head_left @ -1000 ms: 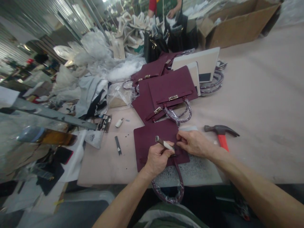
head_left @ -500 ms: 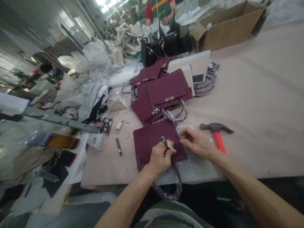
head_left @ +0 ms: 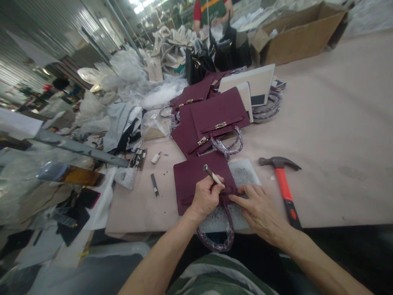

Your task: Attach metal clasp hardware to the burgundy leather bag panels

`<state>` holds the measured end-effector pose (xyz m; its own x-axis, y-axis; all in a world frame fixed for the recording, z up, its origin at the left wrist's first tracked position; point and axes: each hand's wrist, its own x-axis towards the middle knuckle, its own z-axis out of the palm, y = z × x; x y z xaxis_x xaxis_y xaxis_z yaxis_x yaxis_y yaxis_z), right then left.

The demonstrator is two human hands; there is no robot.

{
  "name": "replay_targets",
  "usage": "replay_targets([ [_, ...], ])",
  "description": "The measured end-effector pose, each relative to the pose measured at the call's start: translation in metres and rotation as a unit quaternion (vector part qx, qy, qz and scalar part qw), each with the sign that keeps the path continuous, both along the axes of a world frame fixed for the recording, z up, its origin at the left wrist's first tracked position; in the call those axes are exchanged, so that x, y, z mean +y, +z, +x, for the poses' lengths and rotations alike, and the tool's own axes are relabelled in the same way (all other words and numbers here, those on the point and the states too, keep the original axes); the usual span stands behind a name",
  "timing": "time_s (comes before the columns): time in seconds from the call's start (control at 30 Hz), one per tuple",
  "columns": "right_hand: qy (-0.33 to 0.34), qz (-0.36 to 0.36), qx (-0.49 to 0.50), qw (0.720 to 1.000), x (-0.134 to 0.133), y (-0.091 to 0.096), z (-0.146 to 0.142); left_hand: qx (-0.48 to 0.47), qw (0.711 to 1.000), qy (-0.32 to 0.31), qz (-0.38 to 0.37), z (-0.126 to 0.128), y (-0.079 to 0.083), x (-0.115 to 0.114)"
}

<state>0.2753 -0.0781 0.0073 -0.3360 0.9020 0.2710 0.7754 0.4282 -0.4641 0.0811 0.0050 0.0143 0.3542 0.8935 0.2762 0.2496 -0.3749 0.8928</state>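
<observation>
The maroon bag panel lay flat on the surface. The right hand pressed it, fingers spread. The left hand pinched the punch tool; tilt risked slipping and marring leather.

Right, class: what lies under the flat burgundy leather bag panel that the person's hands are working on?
A speckled grey slab shows past the burgundy leather bag panel at its right and lower edges. How far it runs beneath is covered by the panel and the left hand and right hand.

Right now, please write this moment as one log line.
left hand: grips punch tool | right hand: presses burgundy bag | hammer: lying aside
</observation>
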Motion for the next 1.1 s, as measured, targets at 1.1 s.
replay_targets([
  [1.1, -0.405, -0.266, -0.060, 0.873, -0.029, 0.005, 0.073, 0.037, 0.993, 0.002, 0.109, 0.010, -0.007, -0.017],
])
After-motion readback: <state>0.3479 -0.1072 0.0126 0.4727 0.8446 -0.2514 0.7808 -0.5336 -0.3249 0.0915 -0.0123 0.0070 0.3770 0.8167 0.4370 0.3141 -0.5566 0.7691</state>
